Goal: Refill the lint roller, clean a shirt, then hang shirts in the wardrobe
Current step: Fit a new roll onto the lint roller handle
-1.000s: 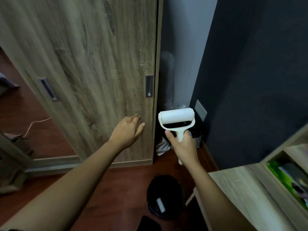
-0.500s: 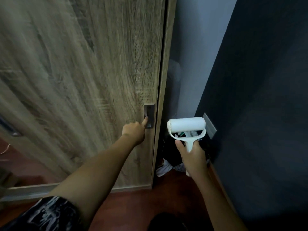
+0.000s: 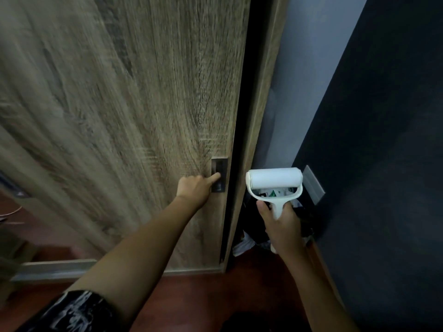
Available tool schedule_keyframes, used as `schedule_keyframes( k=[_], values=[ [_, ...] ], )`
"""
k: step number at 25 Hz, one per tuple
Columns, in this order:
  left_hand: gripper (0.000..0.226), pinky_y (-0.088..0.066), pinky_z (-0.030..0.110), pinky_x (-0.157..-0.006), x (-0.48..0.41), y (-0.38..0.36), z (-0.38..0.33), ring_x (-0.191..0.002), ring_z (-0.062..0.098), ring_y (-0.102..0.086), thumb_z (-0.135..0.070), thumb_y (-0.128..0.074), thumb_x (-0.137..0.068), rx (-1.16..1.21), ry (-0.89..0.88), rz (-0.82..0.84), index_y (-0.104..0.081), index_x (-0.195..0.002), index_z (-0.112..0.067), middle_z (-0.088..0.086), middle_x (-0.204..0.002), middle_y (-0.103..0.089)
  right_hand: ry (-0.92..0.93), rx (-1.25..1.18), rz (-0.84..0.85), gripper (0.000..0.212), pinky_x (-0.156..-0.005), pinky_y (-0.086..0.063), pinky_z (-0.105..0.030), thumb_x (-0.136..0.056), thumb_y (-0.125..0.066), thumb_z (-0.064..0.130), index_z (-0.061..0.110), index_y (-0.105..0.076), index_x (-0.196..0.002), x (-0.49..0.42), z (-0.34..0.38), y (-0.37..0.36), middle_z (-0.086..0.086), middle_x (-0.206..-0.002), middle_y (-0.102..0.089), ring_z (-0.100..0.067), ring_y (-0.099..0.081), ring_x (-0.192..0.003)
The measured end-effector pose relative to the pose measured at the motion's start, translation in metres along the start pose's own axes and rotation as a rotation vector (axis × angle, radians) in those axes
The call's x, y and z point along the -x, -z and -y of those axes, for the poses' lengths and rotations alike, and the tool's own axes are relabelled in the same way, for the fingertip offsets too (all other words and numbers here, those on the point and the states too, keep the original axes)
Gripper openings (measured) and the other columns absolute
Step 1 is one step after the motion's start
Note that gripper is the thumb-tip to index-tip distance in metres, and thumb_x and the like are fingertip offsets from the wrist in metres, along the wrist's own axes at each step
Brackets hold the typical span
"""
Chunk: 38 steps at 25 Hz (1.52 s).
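A wood-grain sliding wardrobe door [image 3: 148,111] fills the left and middle of the view. My left hand [image 3: 197,188] reaches out to it, fingertips hooked in the dark recessed handle [image 3: 219,174] near the door's right edge. A narrow black gap [image 3: 242,130] runs between the door and the wardrobe's side post [image 3: 263,111]. My right hand [image 3: 281,226] grips the handle of a white lint roller [image 3: 274,182], held upright to the right of the gap. No shirts are in view.
A pale wall and a dark blue wall [image 3: 383,164] close off the right side, with a grey wall plate [image 3: 312,185]. Dark bags and white scraps [image 3: 249,238] lie on the red-brown floor [image 3: 203,291] beside the wardrobe. A black bin rim [image 3: 239,323] shows at the bottom edge.
I have stepped closer to the wardrobe. My left hand went from hovering open before the door to hooking the recessed handle, and a dark gap has opened at the door's right edge.
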<state>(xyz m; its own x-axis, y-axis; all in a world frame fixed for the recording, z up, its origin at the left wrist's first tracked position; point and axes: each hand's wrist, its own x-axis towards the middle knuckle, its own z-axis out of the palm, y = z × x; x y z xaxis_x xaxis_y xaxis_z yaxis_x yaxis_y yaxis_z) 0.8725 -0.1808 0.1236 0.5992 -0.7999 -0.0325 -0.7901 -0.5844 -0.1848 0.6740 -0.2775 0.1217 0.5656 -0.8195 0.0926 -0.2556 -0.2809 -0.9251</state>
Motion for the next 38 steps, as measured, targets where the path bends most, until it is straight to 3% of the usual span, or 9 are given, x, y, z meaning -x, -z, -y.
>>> schedule_keyframes(
  k=[3, 8, 12, 16, 21, 24, 28, 32, 38],
  values=[
    [0.053, -0.035, 0.032, -0.066, 0.009, -0.007, 0.027, -0.098, 0.032, -0.063, -0.017, -0.028, -0.098, 0.017, 0.021, -0.03, -0.018, -0.146, -0.036, 0.009, -0.12, -0.062, 0.017, -0.01, 0.028, 0.021, -0.062, -0.041, -0.017, -0.082, -0.066, 0.03, 0.015, -0.053, -0.089, 0.001, 0.007, -0.019, 0.009, -0.075, -0.059, 0.002, -0.055, -0.073],
    [0.051, -0.043, 0.034, -0.07, 0.038, -0.025, 0.087, -0.101, 0.032, -0.062, -0.019, -0.029, -0.098, 0.046, 0.071, -0.066, -0.021, -0.145, -0.035, 0.009, -0.132, -0.052, 0.044, -0.019, 0.099, 0.021, -0.059, -0.039, -0.006, -0.082, -0.066, 0.032, 0.016, -0.056, -0.092, 0.008, 0.023, -0.056, 0.012, -0.078, -0.061, 0.004, -0.056, -0.075],
    [0.052, -0.045, 0.036, -0.076, 0.062, -0.038, 0.151, -0.106, 0.031, -0.059, -0.019, -0.032, -0.097, 0.103, 0.128, -0.068, -0.022, -0.146, -0.034, 0.009, -0.136, -0.048, 0.063, -0.065, 0.11, 0.028, -0.069, -0.043, -0.016, -0.081, -0.066, 0.036, 0.017, -0.057, -0.1, 0.015, 0.045, -0.104, 0.011, -0.086, -0.064, -0.001, -0.058, -0.082],
    [0.058, -0.047, 0.037, -0.075, 0.081, -0.056, 0.213, -0.105, 0.028, -0.06, -0.016, -0.041, -0.091, 0.16, 0.175, -0.049, -0.024, -0.144, -0.033, 0.006, -0.133, -0.049, 0.026, -0.093, 0.15, 0.025, -0.067, -0.046, -0.028, -0.081, -0.064, 0.042, 0.019, -0.058, -0.089, 0.019, 0.073, -0.159, 0.007, -0.076, -0.065, -0.012, -0.063, -0.075],
    [0.063, -0.048, 0.038, -0.081, 0.107, -0.073, 0.277, -0.112, 0.03, -0.056, -0.016, -0.049, -0.086, 0.268, 0.245, -0.047, -0.028, -0.144, -0.024, 0.004, -0.14, -0.045, 0.03, -0.111, 0.158, 0.018, -0.063, -0.046, -0.028, -0.083, -0.064, 0.038, 0.023, -0.055, -0.083, 0.028, 0.11, -0.223, 0.009, -0.067, -0.061, -0.011, -0.059, -0.065],
    [0.063, -0.048, 0.038, -0.083, 0.119, -0.081, 0.312, -0.11, 0.034, -0.057, -0.014, -0.05, -0.082, 0.335, 0.271, -0.071, -0.033, -0.142, -0.019, 0.009, -0.137, -0.048, 0.03, -0.135, 0.151, 0.024, -0.069, -0.053, -0.038, -0.082, -0.064, 0.037, 0.016, -0.058, -0.091, 0.034, 0.126, -0.251, 0.008, -0.07, -0.062, -0.015, -0.061, -0.069],
    [0.059, -0.049, 0.039, -0.081, 0.134, -0.09, 0.353, -0.105, 0.039, -0.058, -0.011, -0.05, -0.079, 0.419, 0.279, -0.114, -0.039, -0.137, -0.013, 0.016, -0.13, -0.053, 0.019, -0.113, 0.116, 0.02, -0.074, -0.055, -0.047, -0.082, -0.064, 0.038, 0.02, -0.056, -0.087, 0.039, 0.138, -0.274, 0.008, -0.074, -0.063, -0.019, -0.063, -0.076],
    [0.052, -0.049, 0.038, -0.077, 0.142, -0.094, 0.378, -0.099, 0.038, -0.06, -0.008, -0.051, -0.079, 0.417, 0.277, -0.157, -0.043, -0.13, -0.01, 0.017, -0.118, -0.058, 0.04, -0.116, 0.045, 0.024, -0.074, -0.049, -0.036, -0.083, -0.064, 0.036, 0.014, -0.059, -0.092, 0.037, 0.137, -0.277, -0.001, -0.082, -0.066, -0.025, -0.064, -0.086],
    [0.046, -0.049, 0.04, -0.073, 0.149, -0.103, 0.401, -0.095, 0.039, -0.061, -0.008, -0.048, -0.082, 0.425, 0.325, -0.193, -0.045, -0.128, -0.013, 0.018, -0.112, -0.062, 0.036, -0.147, 0.009, 0.031, -0.07, -0.054, -0.047, -0.083, -0.062, 0.041, 0.012, -0.057, -0.092, 0.036, 0.138, -0.275, 0.0, -0.07, -0.06, -0.022, -0.061, -0.067]
  ],
)
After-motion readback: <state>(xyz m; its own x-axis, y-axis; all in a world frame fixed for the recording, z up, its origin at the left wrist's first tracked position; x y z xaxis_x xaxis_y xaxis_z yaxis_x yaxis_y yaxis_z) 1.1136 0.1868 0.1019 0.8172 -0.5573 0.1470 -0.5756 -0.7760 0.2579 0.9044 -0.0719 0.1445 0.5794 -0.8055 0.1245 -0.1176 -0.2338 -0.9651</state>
